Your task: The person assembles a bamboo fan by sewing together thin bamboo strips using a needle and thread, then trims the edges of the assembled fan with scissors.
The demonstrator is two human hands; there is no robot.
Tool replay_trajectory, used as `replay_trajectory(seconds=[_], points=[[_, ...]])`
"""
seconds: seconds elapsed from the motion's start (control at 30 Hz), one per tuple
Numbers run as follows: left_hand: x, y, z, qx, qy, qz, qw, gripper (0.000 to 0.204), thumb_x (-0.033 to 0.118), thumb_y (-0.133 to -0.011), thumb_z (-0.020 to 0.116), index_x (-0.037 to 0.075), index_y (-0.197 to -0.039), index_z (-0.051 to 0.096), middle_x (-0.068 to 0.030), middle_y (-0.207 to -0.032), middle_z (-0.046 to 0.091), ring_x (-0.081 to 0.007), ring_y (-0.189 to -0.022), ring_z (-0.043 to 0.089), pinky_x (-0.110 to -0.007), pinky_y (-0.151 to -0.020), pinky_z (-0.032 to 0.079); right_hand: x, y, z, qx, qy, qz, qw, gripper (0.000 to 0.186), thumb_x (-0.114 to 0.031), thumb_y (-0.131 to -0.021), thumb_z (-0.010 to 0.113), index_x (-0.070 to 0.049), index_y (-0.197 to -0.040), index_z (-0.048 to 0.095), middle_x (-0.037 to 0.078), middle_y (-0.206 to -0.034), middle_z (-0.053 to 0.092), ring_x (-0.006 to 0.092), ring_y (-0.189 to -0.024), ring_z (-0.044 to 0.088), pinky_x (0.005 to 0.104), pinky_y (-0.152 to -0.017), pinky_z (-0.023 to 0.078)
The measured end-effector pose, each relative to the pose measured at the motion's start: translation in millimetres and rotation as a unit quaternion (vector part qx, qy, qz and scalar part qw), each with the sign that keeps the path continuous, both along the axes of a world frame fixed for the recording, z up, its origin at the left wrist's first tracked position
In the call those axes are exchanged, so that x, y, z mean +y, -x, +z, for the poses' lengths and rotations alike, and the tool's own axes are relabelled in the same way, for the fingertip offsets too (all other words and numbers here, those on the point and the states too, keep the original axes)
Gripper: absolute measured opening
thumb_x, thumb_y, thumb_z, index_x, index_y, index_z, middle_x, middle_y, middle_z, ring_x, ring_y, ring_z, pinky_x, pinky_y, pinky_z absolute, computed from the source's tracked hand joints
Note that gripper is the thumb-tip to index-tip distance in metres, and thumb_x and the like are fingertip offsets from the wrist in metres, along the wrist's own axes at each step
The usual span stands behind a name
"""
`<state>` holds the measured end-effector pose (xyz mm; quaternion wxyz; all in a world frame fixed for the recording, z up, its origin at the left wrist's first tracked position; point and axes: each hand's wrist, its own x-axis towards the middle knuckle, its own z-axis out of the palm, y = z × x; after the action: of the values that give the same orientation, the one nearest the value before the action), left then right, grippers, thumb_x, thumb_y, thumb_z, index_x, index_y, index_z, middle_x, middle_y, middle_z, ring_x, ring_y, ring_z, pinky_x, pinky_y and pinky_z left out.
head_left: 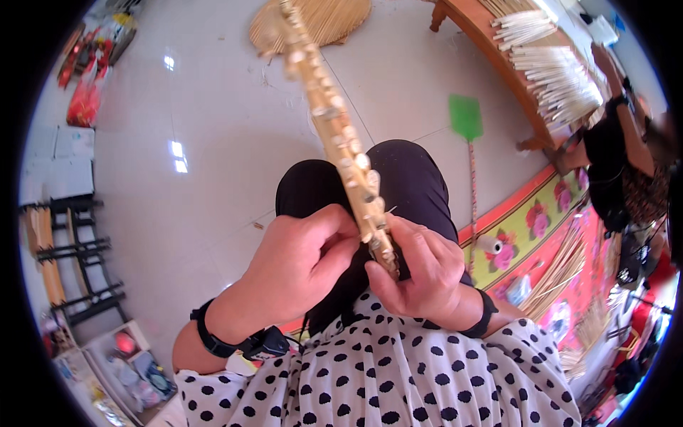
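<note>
A long, tan piece made of cut plant stalks (341,135) rises from my lap and slants away to the far left. It is seen nearly edge-on, with many pale round stalk ends along it; its far end is blurred. My right hand (427,267) is closed on its near end, with the thumb on the near side and the fingers along the right edge. My left hand (302,249) is pinched against its left edge, just above that end. Whether a fine strand lies between the left fingertips is hidden.
A round stalk mat (334,21) lies on the tiled floor ahead. At the right stand a wooden table (491,67) with stalk bundles, a green fly swatter (466,117), a flowered mat (526,228) with a thread spool (489,245), and another person (626,149). Boxes (128,370) sit at the left.
</note>
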<state>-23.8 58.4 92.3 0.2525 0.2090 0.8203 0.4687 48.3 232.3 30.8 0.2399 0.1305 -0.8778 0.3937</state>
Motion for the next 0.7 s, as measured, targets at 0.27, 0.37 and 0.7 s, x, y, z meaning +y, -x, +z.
replay_trajectory(seconds=[0.27, 0.37, 0.7], points=[[5.6, -4.1, 18.7, -0.053, 0.112, 0.048, 0.991, 0.014, 0.001, -0.082, 0.059, -0.003, -0.095, 0.061, -0.0090, -0.065, 0.063, -0.0137, -0.054, 0.058, -0.026, -0.053, 0.045, 15.2, 5.8, -16.7, 0.044, 0.123, 0.075, 0.989, 0.056, -0.023, -0.072, 0.078, 0.012, -0.111, 0.059, 0.023, -0.100, 0.062, 0.0318, -0.075, 0.066, 0.0339, -0.062, 0.057], [3.0, -5.5, 18.1, -0.072, 0.126, 0.055, 0.988, 0.014, 0.000, -0.081, 0.059, -0.004, -0.094, 0.062, -0.0099, -0.066, 0.065, -0.0143, -0.056, 0.062, -0.026, -0.054, 0.047, 23.0, 8.9, -21.6, 0.030, 0.142, 0.085, 0.986, 0.055, -0.031, -0.075, 0.077, 0.009, -0.109, 0.063, 0.019, -0.097, 0.064, 0.0271, -0.076, 0.066, 0.0315, -0.060, 0.056], [20.4, -14.6, 36.3, -0.001, 0.236, 0.067, 0.969, 0.012, 0.001, -0.078, 0.062, 0.000, -0.088, 0.067, -0.0076, -0.064, 0.064, -0.0155, -0.056, 0.062, -0.027, -0.052, 0.046, 38.0, 18.2, -38.6, 0.009, 0.275, 0.177, 0.945, 0.061, -0.030, -0.072, 0.080, 0.006, -0.116, 0.060, 0.016, -0.100, 0.060, 0.0269, -0.077, 0.064, 0.0323, -0.061, 0.055]])
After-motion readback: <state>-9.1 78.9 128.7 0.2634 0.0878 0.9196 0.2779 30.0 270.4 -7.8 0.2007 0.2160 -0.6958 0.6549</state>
